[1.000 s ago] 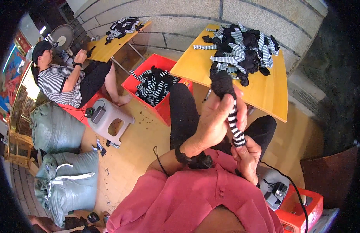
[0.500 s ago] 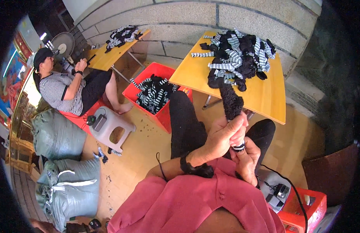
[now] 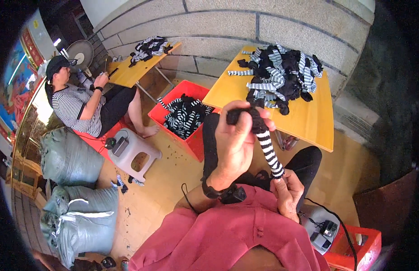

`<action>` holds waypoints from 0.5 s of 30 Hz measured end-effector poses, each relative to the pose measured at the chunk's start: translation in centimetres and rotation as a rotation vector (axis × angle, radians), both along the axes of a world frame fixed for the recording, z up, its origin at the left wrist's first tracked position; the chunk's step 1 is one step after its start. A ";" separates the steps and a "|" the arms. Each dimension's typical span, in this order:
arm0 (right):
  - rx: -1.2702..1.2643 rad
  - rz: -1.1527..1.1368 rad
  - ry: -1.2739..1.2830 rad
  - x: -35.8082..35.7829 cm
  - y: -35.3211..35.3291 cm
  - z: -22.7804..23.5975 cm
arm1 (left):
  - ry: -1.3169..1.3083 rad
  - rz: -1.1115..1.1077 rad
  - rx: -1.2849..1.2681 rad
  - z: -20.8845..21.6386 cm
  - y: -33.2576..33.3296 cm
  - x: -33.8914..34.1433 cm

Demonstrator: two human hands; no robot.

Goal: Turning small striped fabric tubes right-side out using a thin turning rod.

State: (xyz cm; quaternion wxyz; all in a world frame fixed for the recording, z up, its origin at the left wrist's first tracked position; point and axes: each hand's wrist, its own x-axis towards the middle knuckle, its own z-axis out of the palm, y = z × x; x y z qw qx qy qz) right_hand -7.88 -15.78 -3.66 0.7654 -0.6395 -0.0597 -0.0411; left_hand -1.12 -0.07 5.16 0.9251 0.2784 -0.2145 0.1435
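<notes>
- In the head view, the near yellow table [image 3: 315,118] is serving as the landmark; a striped knit tube [image 3: 269,153] with a black fuzzy end is hanging slantwise between the hands, just in front of its nearer edge.
- The left hand [image 3: 236,140] is closing around the fuzzy end beside that table's edge, thumb pressing over the top, apparently because soft cloth needs a firm upper hold.
- The right hand [image 3: 289,193] is pinching the lower striped end, farther from the table and nearer the pink top [image 3: 218,226]; this is probably anchoring the tube so that its length is lying fairly straight.
- A loose pile of black and striped pieces [image 3: 281,77] is resting on the table, likely so that pieces are lying within reach.
- Left of the table, a red bin [image 3: 193,147] is standing on the floor and holding many more striped pieces [image 3: 184,119], its open top perhaps making it easy to reach from the seat.
- Beyond the bin, farther left of the table, a co-worker [image 3: 78,106] is sitting with both hands raised over a small dark item too small to identify.
</notes>
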 end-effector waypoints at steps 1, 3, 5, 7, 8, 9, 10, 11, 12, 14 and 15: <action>-0.023 -0.015 -0.029 0.2 0.1 -0.2 | 0.002 0.025 0.080 -0.1 -0.1 -0.2; -0.030 -0.016 -0.080 0.5 0.2 -0.3 | 0.002 0.031 0.086 -0.2 -0.2 -0.1; -0.021 -0.028 -0.039 0.3 0.3 -0.1 | 0.028 0.033 0.079 -0.4 -0.3 -0.4; -0.011 -0.041 0.001 0.1 0.4 0.0 | 0.044 0.048 0.074 -0.4 -0.7 -0.5; 0.077 -0.018 0.011 0.2 0.6 0.0 | 0.044 0.045 0.073 -0.6 -0.9 -0.6; 0.165 0.005 0.020 0.2 0.7 -0.1 | 0.031 0.027 0.102 -0.8 -1.1 -0.6; 0.163 0.003 0.022 0.1 0.7 0.2 | 0.019 0.010 0.130 -1.0 -1.3 -0.8; 0.221 0.073 0.057 0.2 0.6 0.8 | 0.034 0.029 0.148 -1.2 -1.5 -0.9; 0.279 0.142 0.093 0.2 0.6 1.2 | 0.035 0.028 0.146 -1.3 -1.5 -0.9; 0.370 0.306 0.180 0.8 -0.6 1.5 | 0.010 0.036 0.188 -1.1 -1.4 -1.1; 0.462 0.473 0.265 0.9 -1.0 1.6 | 0.011 0.036 0.185 -1.0 -1.5 -1.3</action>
